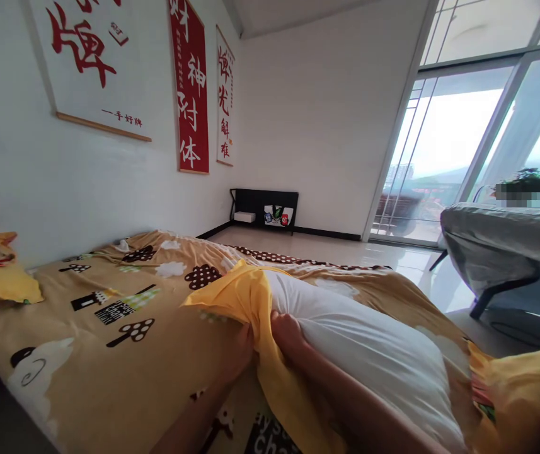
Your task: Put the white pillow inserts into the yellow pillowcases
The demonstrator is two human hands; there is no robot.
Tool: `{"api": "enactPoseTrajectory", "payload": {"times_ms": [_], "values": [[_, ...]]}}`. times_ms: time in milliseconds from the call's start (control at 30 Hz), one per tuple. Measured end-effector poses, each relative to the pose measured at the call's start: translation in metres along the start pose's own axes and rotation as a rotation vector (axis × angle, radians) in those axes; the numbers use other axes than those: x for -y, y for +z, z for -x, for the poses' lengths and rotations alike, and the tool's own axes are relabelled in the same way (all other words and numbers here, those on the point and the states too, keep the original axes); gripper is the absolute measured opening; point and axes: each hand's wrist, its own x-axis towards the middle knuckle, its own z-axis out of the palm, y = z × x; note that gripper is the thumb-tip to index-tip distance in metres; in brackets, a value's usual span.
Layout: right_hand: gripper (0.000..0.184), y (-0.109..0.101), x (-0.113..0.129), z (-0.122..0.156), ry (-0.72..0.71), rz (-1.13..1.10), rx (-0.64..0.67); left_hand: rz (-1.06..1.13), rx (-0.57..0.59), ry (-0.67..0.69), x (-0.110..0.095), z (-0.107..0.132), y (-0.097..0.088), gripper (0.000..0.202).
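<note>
A plump white pillow (368, 340) lies across the bed, its far left end tucked into a bunched yellow pillowcase (263, 315). My left hand (244, 343) is closed on the edge of the pillowcase, left of the pillow's end. Just to the right, my right hand (288, 331) is curled into a fist against the white pillow, beside the pillowcase opening. Its fingertips are partly hidden in the cloth. A long flap of the yellow cloth hangs down between my forearms.
The bed carries a tan patterned blanket (156, 353). A yellow pillow (5, 280) lies at the left edge, another yellow patterned piece of bedding (529, 391) at the right. A grey-covered piece of furniture (510, 236) stands by the windows, and a low black shelf (255, 200) against the far wall.
</note>
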Motion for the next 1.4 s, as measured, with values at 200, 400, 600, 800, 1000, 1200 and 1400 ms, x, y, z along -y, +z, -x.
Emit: {"api": "enactPoseTrajectory", "payload": {"times_ms": [200,400,600,800,1000,1200,1400], "values": [[0.025,-0.005,-0.001,-0.004,0.075,-0.002,0.098,0.061,0.194,0.031,-0.003,0.025,0.019,0.043],[0.020,-0.011,-0.005,0.033,-0.109,-0.013,0.126,0.106,0.070,-0.042,-0.005,0.020,0.005,0.040],[0.027,-0.017,-0.011,0.035,-0.064,-0.029,0.143,0.017,0.199,0.022,-0.023,0.043,0.037,0.037],[0.020,-0.014,-0.015,0.059,-0.180,-0.068,0.065,-0.149,0.367,0.039,-0.040,0.073,-0.015,0.028],[0.017,-0.015,0.009,0.092,-0.164,-0.255,-0.104,-0.252,0.109,0.031,-0.059,0.085,-0.142,0.036],[0.020,0.003,0.052,0.078,0.086,-0.723,0.018,-0.071,-0.156,-0.499,-0.009,0.014,-0.192,0.048],[0.036,0.007,0.045,0.072,0.210,-1.190,0.200,0.198,0.062,-0.492,0.015,-0.005,-0.153,0.040]]}}
